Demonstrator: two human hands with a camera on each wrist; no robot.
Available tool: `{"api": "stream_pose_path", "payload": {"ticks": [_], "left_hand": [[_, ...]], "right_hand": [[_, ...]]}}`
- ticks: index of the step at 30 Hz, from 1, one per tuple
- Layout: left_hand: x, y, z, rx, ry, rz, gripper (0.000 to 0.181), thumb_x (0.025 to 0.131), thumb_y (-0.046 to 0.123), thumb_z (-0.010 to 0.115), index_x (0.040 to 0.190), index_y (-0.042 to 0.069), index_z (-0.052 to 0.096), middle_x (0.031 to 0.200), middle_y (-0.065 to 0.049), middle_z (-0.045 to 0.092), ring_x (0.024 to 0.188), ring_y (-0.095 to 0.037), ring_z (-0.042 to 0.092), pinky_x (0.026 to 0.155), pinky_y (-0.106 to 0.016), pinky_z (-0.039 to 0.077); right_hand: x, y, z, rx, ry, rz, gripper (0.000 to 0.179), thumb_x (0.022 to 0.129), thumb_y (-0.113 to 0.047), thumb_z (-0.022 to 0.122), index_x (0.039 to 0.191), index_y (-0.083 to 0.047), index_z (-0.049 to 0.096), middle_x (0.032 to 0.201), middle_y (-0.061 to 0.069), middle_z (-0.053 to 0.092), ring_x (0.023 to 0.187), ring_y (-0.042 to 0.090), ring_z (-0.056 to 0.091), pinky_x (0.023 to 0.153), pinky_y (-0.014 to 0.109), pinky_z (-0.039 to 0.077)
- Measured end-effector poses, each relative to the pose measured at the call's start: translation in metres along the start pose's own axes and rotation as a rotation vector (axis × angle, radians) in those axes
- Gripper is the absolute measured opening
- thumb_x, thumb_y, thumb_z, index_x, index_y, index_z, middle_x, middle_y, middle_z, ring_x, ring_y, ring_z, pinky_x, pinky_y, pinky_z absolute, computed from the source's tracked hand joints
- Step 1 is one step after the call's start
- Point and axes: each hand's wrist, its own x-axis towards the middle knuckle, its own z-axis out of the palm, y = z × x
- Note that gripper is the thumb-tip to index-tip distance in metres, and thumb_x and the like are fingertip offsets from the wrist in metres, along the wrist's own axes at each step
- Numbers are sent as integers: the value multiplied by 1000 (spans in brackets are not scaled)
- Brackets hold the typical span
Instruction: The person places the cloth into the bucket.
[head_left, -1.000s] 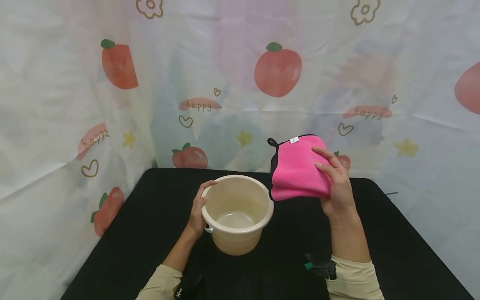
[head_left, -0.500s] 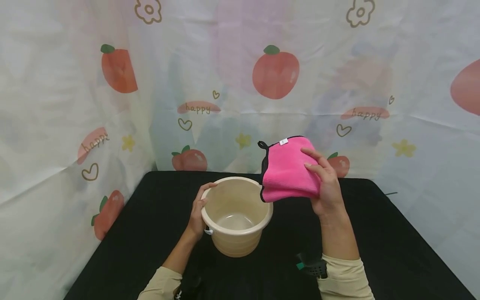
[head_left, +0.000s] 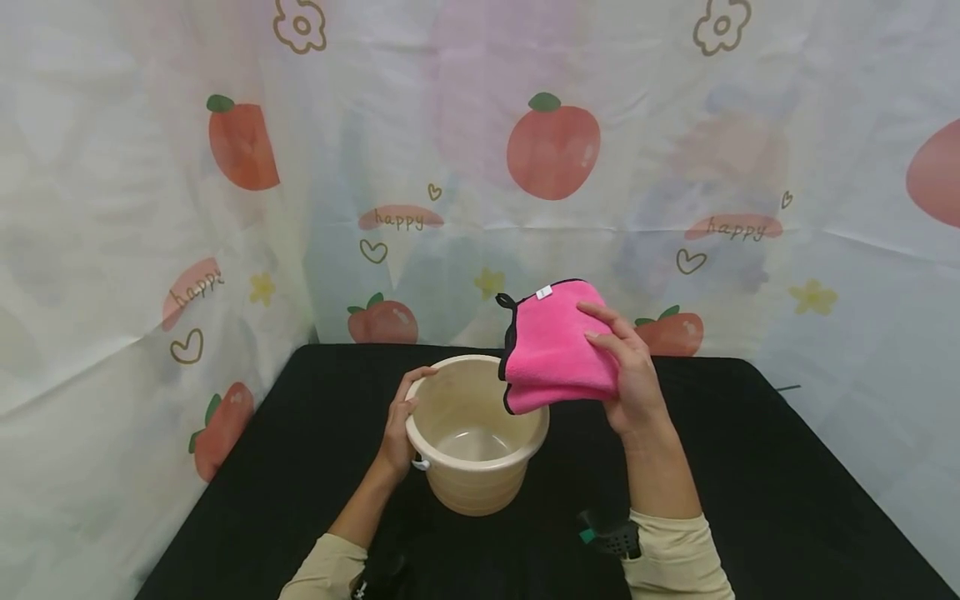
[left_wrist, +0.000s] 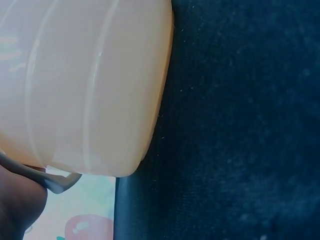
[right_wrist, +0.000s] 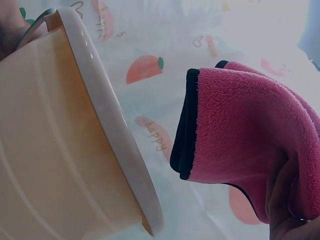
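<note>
A cream bucket (head_left: 474,492) stands upright on the black table, and its inside shows bare down to the bottom. My left hand (head_left: 397,425) grips its rim on the left side, fingers over the edge. In the left wrist view the ribbed bucket wall (left_wrist: 70,90) fills the upper left, with part of the handle by the hand. My right hand (head_left: 630,371) pinches a folded pink towel (head_left: 555,350) with black edging, a hanging loop and a white tag. The towel hangs over the right part of the bucket's opening; the right wrist view shows it apart from the rim (right_wrist: 107,115).
The black table (head_left: 750,500) reaches back to a fabric backdrop (head_left: 465,125) printed with fruit, hearts and "happy". Another backdrop panel (head_left: 97,333) rises along the left side. Dark straps with devices (head_left: 618,537) sit at the wrists.
My right hand has carried the pink towel leftward, from beside the bucket to over the right part of its opening. The left hand and the bucket have stayed in place.
</note>
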Motion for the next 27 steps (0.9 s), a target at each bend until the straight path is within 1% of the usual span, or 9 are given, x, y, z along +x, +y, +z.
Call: {"api": "stream_pose_path", "payload": {"ticks": [6,9,12,17,23,27], "left_hand": [[0,0,1,-8,1,5,53,95,13,27,142,-5,42,140,-27,44,121,-50,45,97,-48,47],[0,0,1,-10,0,5,52,95,13,27,142,-5,42,141,-28,43,122,-51,44,98,-48,46],[0,1,1,-5,1,4,53,95,13,27,142,-4,42,141,-27,43,122,-51,43,98,-47,46],[0,1,3,-3,5,1,53,95,14,27,143,-4,42,143,-26,43,124,-46,44,100,-46,45],[0,1,4,10,17,1,54,95,14,28,143,-3,43,145,-24,43,126,-39,45,100,-44,44],[-1,2,4,29,12,-3,53,96,17,27,144,-2,43,146,-23,43,128,-39,45,101,-45,44]], "right_hand": [[-1,3,4,-7,-17,28,39,107,-19,52,145,-14,57,123,8,59,70,15,67,68,26,56],[-1,6,6,-12,-24,39,39,107,-18,52,145,-15,58,120,7,61,69,14,67,66,26,55],[-1,8,8,-17,-35,47,39,107,-18,51,146,-14,57,123,8,60,70,14,67,66,26,55],[-1,12,11,-36,-48,64,39,107,-17,51,146,-14,57,129,11,57,71,14,67,66,26,54],[-1,18,16,-42,-57,79,38,106,-16,52,143,-15,59,130,12,56,73,14,67,67,26,55],[-3,23,19,-40,-65,90,38,106,-16,53,143,-14,60,130,12,56,72,14,66,67,26,54]]}}
